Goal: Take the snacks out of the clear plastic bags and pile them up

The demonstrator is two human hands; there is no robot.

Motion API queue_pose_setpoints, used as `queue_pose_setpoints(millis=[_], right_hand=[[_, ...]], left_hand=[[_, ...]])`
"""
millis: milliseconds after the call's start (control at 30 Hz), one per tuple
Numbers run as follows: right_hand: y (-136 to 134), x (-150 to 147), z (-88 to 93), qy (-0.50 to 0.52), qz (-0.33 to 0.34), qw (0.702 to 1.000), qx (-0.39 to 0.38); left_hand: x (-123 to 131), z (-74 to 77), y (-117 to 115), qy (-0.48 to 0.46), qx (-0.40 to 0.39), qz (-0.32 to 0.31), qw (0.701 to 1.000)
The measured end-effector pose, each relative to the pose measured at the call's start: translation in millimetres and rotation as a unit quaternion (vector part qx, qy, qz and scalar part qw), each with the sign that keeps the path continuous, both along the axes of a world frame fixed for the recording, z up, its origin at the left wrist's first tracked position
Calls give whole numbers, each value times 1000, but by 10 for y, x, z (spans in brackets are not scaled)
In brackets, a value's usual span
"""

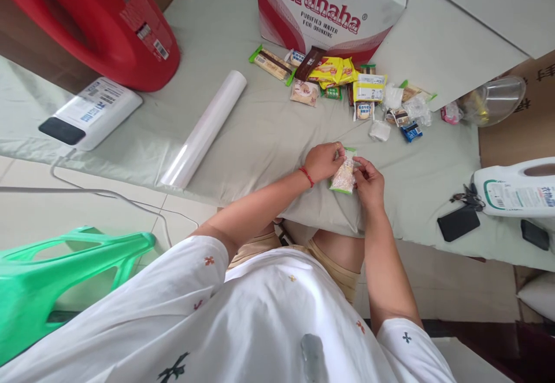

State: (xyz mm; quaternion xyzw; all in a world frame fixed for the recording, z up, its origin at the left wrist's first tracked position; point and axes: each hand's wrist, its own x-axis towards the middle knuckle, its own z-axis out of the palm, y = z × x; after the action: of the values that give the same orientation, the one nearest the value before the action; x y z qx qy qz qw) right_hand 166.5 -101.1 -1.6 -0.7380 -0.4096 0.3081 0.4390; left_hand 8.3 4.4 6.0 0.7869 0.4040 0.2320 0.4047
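A clear snack packet [343, 173] with green ends and a pale, crumbly-looking content lies close to the front edge of the cloth-covered surface [269, 140]. My left hand [324, 162], with a red cord on the wrist, pinches its upper left part. At its right edge, the thumb and fingers of my right hand [370, 183] are closed on the wrapper. Beyond my hands sits a loose pile of small wrapped snacks, among them yellow packets [332, 72], a long green-ended packet [272, 63] and a small blue packet [411, 132].
A Wahaha water carton [329, 10] stands behind the pile. Leftward are a plastic film roll [206, 128], a white device [93, 114] with a cable, a red jug [99, 24] and a green stool [73, 267]. Rightward lie a white bottle [515, 186], keys [468, 198] and a black wallet-like item [458, 223].
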Motion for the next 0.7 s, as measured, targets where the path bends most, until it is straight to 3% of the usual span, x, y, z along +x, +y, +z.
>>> queue_pose_setpoints(millis=[67,167,300,500,700], right_hand=[[-50,70,24,-48,15,999,10],[-103,175,63,-200,22,977,69],[-106,203,15,-318,120,937,77],[-82,229,-30,-292,179,938,45],[-294,262,284,-114,54,991,49]], left_hand=[[-11,-25,3,-8,7,-13,1000],[-20,-65,8,-25,13,-14,1000],[-8,-84,14,-32,5,-9,999],[-3,-98,3,-53,-6,-5,999],[7,-91,-3,-40,-12,-6,999]])
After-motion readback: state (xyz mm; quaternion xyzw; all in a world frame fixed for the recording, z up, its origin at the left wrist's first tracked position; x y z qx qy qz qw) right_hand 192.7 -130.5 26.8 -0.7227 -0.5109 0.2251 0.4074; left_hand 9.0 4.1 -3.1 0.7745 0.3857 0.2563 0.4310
